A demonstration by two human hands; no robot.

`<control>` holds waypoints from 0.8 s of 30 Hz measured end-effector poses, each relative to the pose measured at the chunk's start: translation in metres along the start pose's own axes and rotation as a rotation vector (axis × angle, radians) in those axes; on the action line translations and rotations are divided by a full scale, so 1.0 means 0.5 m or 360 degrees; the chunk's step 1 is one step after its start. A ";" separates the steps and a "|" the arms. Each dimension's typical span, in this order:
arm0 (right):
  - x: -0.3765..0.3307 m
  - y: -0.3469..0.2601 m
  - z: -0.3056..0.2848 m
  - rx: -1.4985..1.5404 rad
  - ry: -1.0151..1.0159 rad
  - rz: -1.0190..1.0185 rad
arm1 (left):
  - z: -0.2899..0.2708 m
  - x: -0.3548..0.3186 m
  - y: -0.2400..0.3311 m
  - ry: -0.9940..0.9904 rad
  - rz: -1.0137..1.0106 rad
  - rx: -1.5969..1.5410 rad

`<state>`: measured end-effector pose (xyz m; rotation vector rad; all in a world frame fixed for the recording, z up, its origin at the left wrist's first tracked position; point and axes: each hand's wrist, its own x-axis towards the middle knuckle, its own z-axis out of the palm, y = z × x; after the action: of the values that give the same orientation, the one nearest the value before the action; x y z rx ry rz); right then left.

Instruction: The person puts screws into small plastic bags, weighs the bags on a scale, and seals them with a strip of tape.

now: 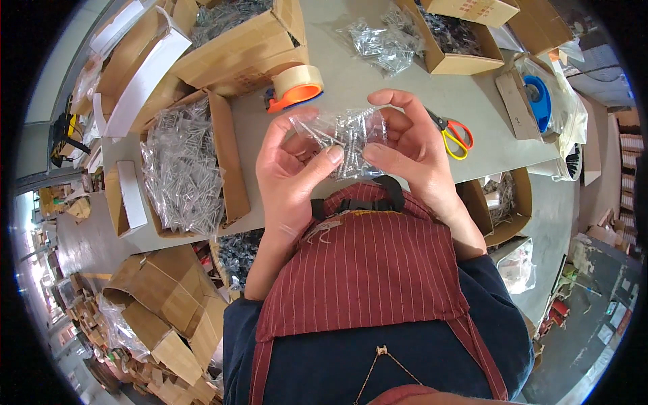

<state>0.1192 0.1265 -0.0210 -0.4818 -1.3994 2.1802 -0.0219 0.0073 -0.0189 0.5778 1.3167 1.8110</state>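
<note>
Between my two hands, just above the table's near edge, is a clear plastic bag of screws (349, 138). My left hand (287, 158) grips the bag's left side, its thumb pressed on the front. From the right, my right hand (413, 148) pinches the other side, thumb on the plastic and index finger raised above the top edge. Long silvery screws show through the film. Behind my left hand stands a tape dispenser (295, 88) with an orange rim. Scissors (455, 135) with red and yellow handles lie right of my right hand.
At the left, a cardboard box (233, 162) holds many bagged screws (181, 165). Another carton (250, 57) stands behind it. Loose bags of screws (385, 44) lie at the far middle, beside an open box (466, 62). A blue tape dispenser (537, 101) sits at the right.
</note>
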 end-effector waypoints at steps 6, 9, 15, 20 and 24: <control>0.001 -0.001 -0.007 -0.0077 0.0046 0.0011 | -0.001 -0.003 0.003 -0.0049 -0.0037 -0.0006; 0.003 0.001 -0.010 -0.0046 0.0057 -0.0010 | -0.007 -0.002 0.000 -0.0053 -0.0078 -0.0033; 0.005 0.009 -0.018 -0.0011 0.0062 -0.0042 | -0.008 -0.001 0.000 -0.0028 -0.0085 -0.0122; 0.008 0.010 -0.016 0.0013 0.0093 -0.0034 | -0.009 0.002 0.000 -0.0014 -0.0083 -0.0118; 0.010 0.013 -0.018 0.0022 0.0074 -0.0041 | -0.011 0.004 -0.003 0.0015 -0.0100 -0.0092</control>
<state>0.1187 0.1339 -0.0311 -0.5033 -1.3575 2.1434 -0.0267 0.0059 -0.0224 0.4923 1.2707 1.7962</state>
